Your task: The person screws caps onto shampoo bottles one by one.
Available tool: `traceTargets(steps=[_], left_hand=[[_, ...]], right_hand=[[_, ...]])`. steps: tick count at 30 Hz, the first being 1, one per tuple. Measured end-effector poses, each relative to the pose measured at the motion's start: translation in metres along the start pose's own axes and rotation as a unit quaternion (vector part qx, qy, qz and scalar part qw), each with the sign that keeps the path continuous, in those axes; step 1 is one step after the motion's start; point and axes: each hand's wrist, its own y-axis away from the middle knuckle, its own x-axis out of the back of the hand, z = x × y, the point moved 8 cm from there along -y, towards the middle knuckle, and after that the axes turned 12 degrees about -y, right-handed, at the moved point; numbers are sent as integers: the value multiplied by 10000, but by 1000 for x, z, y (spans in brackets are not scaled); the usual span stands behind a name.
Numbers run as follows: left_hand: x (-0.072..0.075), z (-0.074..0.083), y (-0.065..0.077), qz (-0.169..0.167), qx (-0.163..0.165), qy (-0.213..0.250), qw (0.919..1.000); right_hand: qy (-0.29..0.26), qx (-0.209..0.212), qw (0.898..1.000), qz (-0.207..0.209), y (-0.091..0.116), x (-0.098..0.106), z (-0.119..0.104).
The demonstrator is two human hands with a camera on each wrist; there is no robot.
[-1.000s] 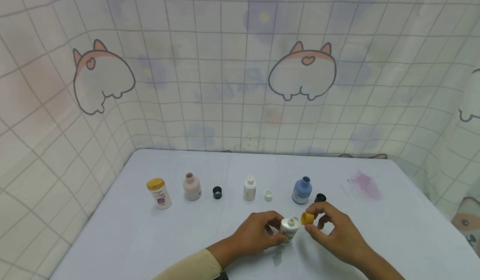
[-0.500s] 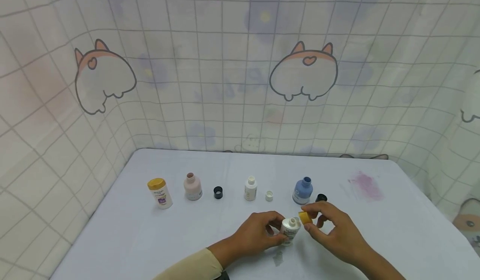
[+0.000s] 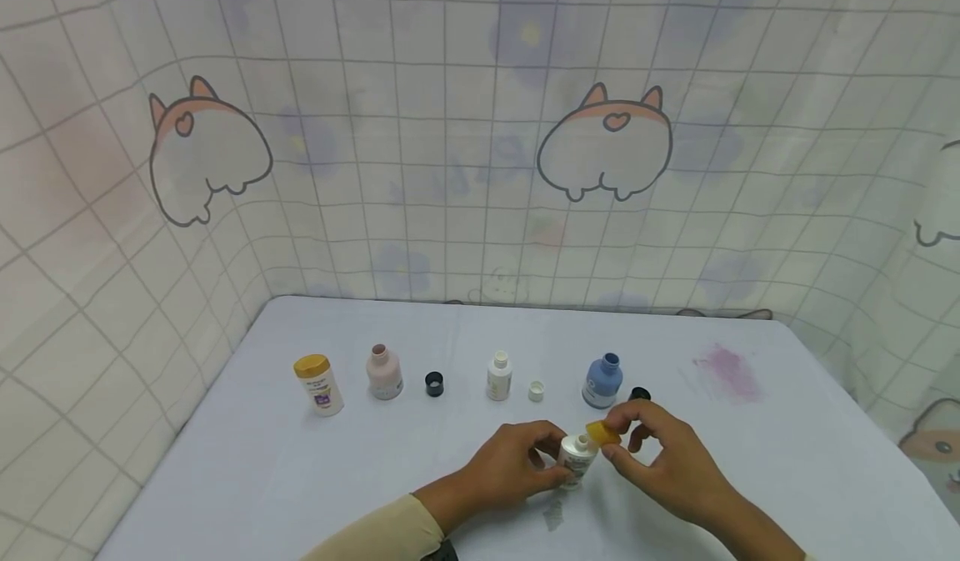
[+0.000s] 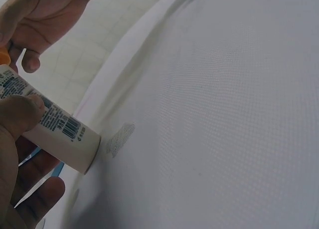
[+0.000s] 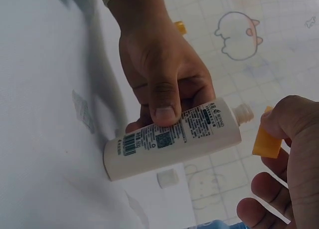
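The right hand [image 3: 670,465] pinches the yellow cap [image 5: 267,139], which has come closer to the still uncapped white bottle [image 5: 174,141] that the left hand [image 3: 513,463] grips.

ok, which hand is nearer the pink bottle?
Left. The left hand, gripping a white bottle, is in front of the pink bottle and to its right; the right hand, pinching the yellow cap, is farther right.

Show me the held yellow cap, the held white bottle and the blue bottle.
Held yellow cap [image 5: 266,140]: right wrist view, on its side.
Held white bottle [image 5: 175,141]: right wrist view, on its printed face.
Blue bottle [image 3: 602,383]: head view, on its body.
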Motion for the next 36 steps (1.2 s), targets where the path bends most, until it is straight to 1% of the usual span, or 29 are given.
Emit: traceTargets(steps=[4, 7, 16, 22, 24, 30, 33, 36], left_hand=[[0, -1, 0, 2, 4, 45, 10000], [0, -1, 0, 16, -8, 57, 10000], [0, -2, 0, 8, 9, 128, 9999], [-1, -4, 0, -42, 134, 173, 9998], [-2, -4, 0, -47, 129, 178, 9997], [-1, -2, 0, -41, 46, 177, 9998], [-1, -2, 0, -37, 25, 180, 9998], [0, -1, 0, -14, 0, 172, 9999]], right_hand=[[102, -3, 9999, -47, -2, -2, -4], [133, 108, 9998, -116, -3, -3, -5], [-47, 333, 9992, -220, -5, -6, -8], [-170, 505, 9983, -243, -6, -8, -10], [-195, 527, 9980, -272, -5, -10, -6], [-114, 676, 9971, -320, 1, -15, 20], [-68, 739, 9967, -323, 2, -17, 23], [10, 654, 9973, -322, 2, -17, 25]])
